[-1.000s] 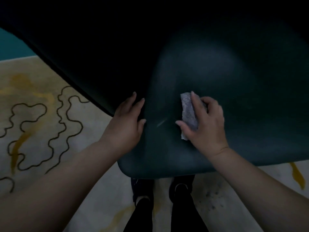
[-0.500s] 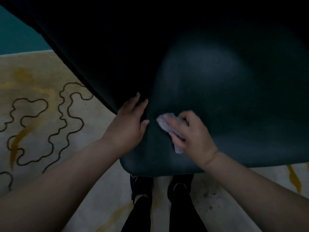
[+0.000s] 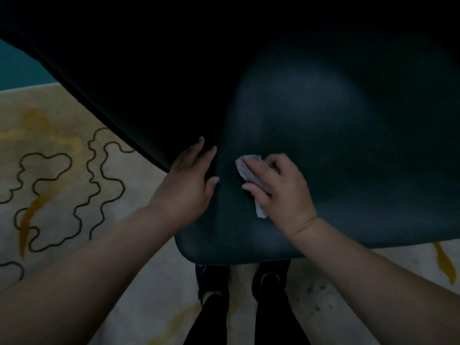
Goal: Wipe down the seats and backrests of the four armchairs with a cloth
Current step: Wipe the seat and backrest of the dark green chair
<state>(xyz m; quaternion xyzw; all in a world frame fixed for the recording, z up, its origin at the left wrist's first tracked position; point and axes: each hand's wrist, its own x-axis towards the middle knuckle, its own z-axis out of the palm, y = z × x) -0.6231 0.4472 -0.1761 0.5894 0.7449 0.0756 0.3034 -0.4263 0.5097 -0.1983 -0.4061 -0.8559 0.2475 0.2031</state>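
1. The cloth (image 3: 250, 174) looks small, thin and limp, a pale crumpled piece that probably weighs next to nothing and folds wherever it is pushed. It is best taken bunched under the palm with the fingers spread over it, so that it does not slide out during a stroke.
2. The armchair (image 3: 323, 125) has a dark, smooth, faintly shiny seat; it seems firm with some padding, and likely slippery enough for the cloth to glide.
3. The right hand (image 3: 278, 192) lies on top of the cloth, fingers curled over it and pressing it onto the seat near the front left corner. Part of the cloth sticks out beyond the fingertips and below the thumb.
4. The left hand (image 3: 190, 185) holds nothing; its fingers are straight and rest flat on the chair where seat meets side, just beside the cloth but not touching it.
5. A patterned carpet (image 3: 62, 170) lies under the chair.
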